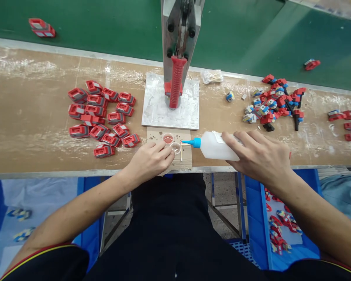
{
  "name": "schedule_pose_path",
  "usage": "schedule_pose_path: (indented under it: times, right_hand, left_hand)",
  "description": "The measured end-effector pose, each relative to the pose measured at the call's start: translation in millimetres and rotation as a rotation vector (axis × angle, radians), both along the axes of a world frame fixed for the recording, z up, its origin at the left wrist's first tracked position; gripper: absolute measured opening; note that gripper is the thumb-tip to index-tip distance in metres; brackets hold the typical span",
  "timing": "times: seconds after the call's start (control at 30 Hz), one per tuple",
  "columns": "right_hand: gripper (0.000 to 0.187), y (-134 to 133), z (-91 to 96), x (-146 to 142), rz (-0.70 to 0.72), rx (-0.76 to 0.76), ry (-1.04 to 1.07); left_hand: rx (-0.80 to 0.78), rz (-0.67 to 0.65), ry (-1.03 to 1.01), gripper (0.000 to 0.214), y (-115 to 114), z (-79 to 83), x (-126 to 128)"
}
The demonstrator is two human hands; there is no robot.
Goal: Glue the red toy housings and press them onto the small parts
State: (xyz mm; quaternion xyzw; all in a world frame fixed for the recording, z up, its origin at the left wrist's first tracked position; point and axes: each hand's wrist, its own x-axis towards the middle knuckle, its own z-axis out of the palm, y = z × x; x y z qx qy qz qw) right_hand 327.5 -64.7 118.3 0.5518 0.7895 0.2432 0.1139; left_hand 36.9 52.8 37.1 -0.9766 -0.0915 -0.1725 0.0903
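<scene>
In my right hand (257, 154) is a translucent white squeeze bottle (215, 145), tilted onto its side with its blue nozzle (191, 143) pointing left. The nozzle tip is just beside a small clear cup (175, 148). My left hand (150, 160) has its fingers closed at the near left edge of that cup. A second small cup (168, 137) with reddish contents stands right behind it. A cotton swab (181, 153) lies to the right of the cups on a piece of cardboard (187, 162).
A press with a red handle (178, 82) stands on a metal plate (152, 101) behind the cups. Several red and grey toy parts (96, 111) lie at left, with red, blue and black ones (277, 99) at right. Bagged swabs (212, 76) lie behind. Blue bins (256, 218) flank my legs.
</scene>
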Motion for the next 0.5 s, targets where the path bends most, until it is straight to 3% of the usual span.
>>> schedule_pose_path:
  times: [0.17, 0.27, 0.33, 0.4, 0.5]
  right_hand:
    - [0.036, 4.3, 5.3, -4.9, 0.045, 0.011, -0.015]
    - [0.038, 9.3, 10.6, -9.7, 0.065, -0.026, -0.056]
    - [0.038, 14.5, 14.0, -13.3, 0.091, -0.072, -0.100]
    - [0.039, 20.8, 16.9, -16.9, 0.128, -0.102, -0.137]
    - [0.041, 30.2, 21.0, -22.0, 0.174, -0.115, -0.169]
  left_hand:
    - [-0.068, -0.001, -0.053, 0.020, -2.0, 5.9, -5.1]
    - [-0.024, 0.031, -0.094, 0.020, -4.0, 12.8, -17.5]
    - [-0.075, 0.085, -0.156, 0.016, -5.7, 14.4, -28.3]
    - [-0.233, 0.160, -0.256, 0.010, -8.0, 11.7, -38.4]
    - [-0.608, 0.289, -0.414, 0.011, -12.4, 0.9, -47.8]
